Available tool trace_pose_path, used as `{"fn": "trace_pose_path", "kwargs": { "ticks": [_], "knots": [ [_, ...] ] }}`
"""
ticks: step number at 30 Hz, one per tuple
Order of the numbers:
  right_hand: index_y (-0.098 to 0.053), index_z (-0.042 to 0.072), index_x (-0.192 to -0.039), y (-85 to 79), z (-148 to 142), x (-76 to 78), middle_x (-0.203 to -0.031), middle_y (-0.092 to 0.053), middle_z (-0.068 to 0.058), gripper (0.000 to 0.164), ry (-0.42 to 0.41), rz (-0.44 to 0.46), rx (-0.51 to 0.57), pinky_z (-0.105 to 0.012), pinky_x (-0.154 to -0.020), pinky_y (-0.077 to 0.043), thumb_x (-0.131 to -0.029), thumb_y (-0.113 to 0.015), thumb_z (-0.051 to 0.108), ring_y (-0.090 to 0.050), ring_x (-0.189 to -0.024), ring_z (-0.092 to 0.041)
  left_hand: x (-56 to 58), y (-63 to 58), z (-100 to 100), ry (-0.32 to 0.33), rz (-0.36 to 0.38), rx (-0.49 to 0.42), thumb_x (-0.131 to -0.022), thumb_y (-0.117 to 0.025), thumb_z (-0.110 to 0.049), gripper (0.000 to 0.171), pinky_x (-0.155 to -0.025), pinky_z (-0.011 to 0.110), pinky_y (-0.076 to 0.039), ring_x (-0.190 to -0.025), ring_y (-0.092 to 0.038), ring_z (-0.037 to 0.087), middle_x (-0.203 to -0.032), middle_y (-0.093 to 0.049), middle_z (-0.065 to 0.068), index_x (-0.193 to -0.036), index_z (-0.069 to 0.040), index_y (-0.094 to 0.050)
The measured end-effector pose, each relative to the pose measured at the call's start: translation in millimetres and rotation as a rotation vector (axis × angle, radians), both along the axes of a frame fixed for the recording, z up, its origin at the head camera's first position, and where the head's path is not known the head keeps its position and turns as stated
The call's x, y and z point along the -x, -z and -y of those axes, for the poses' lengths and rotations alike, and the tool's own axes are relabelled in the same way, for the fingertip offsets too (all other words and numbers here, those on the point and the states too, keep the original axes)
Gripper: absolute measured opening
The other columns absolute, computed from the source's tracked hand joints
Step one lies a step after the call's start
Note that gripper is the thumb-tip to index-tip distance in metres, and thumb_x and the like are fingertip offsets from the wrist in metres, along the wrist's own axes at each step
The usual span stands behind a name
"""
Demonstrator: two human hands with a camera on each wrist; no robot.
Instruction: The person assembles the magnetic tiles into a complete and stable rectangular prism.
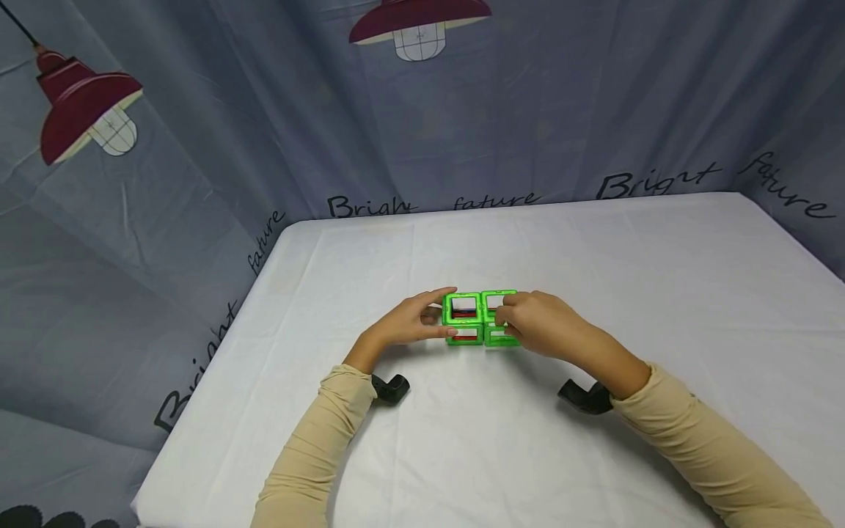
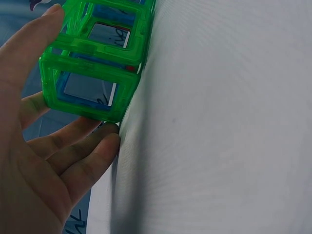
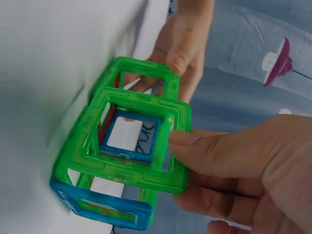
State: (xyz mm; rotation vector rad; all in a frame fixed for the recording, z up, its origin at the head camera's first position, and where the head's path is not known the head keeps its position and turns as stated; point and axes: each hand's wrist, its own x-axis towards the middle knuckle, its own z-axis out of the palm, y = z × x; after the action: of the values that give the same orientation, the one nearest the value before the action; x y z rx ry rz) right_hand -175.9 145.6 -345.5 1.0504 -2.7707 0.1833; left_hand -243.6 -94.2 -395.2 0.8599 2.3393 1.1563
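Note:
A small box-like structure of green magnetic tiles (image 1: 463,321), with blue and red tiles among them, stands on the white table. My left hand (image 1: 404,321) holds its left end, the thumb on the near side and the other fingers around the far side. At the right end, my right hand (image 1: 543,323) pinches a square green magnetic tile (image 3: 122,174) between thumb and fingers. That tile is tilted over the structure in the right wrist view, and whether it is attached cannot be told. A blue tile (image 3: 100,195) forms the near end there.
White cloth (image 1: 528,455) covers the table. A grey-blue curtain (image 1: 528,95) with printed lamps and lettering hangs behind the back edge and along the left side. Black wrist attachments (image 1: 391,390) sit below both hands, close to the cloth.

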Motion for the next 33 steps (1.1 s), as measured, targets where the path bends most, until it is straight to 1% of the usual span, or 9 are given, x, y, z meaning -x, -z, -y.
{"fn": "trace_pose_path", "kwargs": {
  "ticks": [4,8,14,20,28,33],
  "knots": [
    [-0.068,0.010,-0.080,3.7,3,0.8,-0.075,-0.060,0.000,0.012,0.007,0.001,-0.027,-0.033,-0.065,-0.051,-0.072,-0.073,0.002,-0.057,-0.065,-0.016,-8.6,-15.7,-1,0.014,0.007,0.011,-0.082,-0.068,-0.017,0.076,-0.097,0.036,-0.046,-0.119,-0.051,0.030,-0.134,-0.043,0.021,-0.143,-0.005,-0.025],
    [-0.068,0.009,-0.081,5.7,4,0.9,-0.077,-0.061,-0.002,0.012,0.010,0.001,-0.032,-0.033,-0.065,-0.052,-0.073,-0.072,0.002,-0.059,-0.067,-0.017,-11.3,-20.9,-1,0.022,0.011,0.013,-0.082,-0.068,-0.016,0.075,-0.097,0.037,-0.046,-0.118,-0.052,0.031,-0.132,-0.045,0.022,-0.143,-0.005,-0.025],
    [-0.068,0.008,-0.081,6.9,5,0.4,-0.079,-0.062,-0.003,0.012,0.018,0.017,-0.016,-0.030,-0.063,-0.053,-0.073,-0.071,0.000,-0.061,-0.071,-0.018,-11.1,-20.7,-2,0.028,-0.002,0.012,-0.082,-0.068,-0.017,0.075,-0.097,0.038,-0.046,-0.118,-0.051,0.032,-0.134,-0.042,0.023,-0.143,-0.004,-0.026],
    [-0.067,0.008,-0.083,7.1,5,0.8,-0.078,-0.057,-0.003,0.012,0.037,0.030,-0.029,-0.027,-0.055,-0.051,-0.074,-0.072,0.003,-0.056,-0.065,-0.015,-10.1,-19.5,-1,0.026,0.001,0.008,-0.082,-0.068,-0.016,0.075,-0.097,0.037,-0.046,-0.119,-0.051,0.031,-0.135,-0.042,0.022,-0.143,-0.004,-0.026],
    [-0.059,0.010,-0.077,8.5,4,2.3,-0.074,-0.056,-0.001,0.015,0.037,-0.005,-0.015,-0.026,-0.052,-0.047,-0.073,-0.073,0.005,-0.055,-0.064,-0.014,-11.4,-20.2,-1,0.024,0.004,0.008,-0.082,-0.068,-0.017,0.075,-0.097,0.037,-0.046,-0.120,-0.050,0.031,-0.136,-0.040,0.022,-0.143,-0.005,-0.026],
    [-0.059,0.010,-0.075,10.8,3,4.5,-0.073,-0.056,0.000,0.015,0.043,-0.033,0.005,-0.025,-0.051,-0.045,-0.073,-0.074,0.005,-0.053,-0.062,-0.013,-11.6,-20.3,-1,0.024,0.014,0.015,-0.083,-0.068,-0.018,0.075,-0.097,0.036,-0.046,-0.120,-0.050,0.031,-0.137,-0.040,0.022,-0.144,-0.006,-0.025]
  ]
}}
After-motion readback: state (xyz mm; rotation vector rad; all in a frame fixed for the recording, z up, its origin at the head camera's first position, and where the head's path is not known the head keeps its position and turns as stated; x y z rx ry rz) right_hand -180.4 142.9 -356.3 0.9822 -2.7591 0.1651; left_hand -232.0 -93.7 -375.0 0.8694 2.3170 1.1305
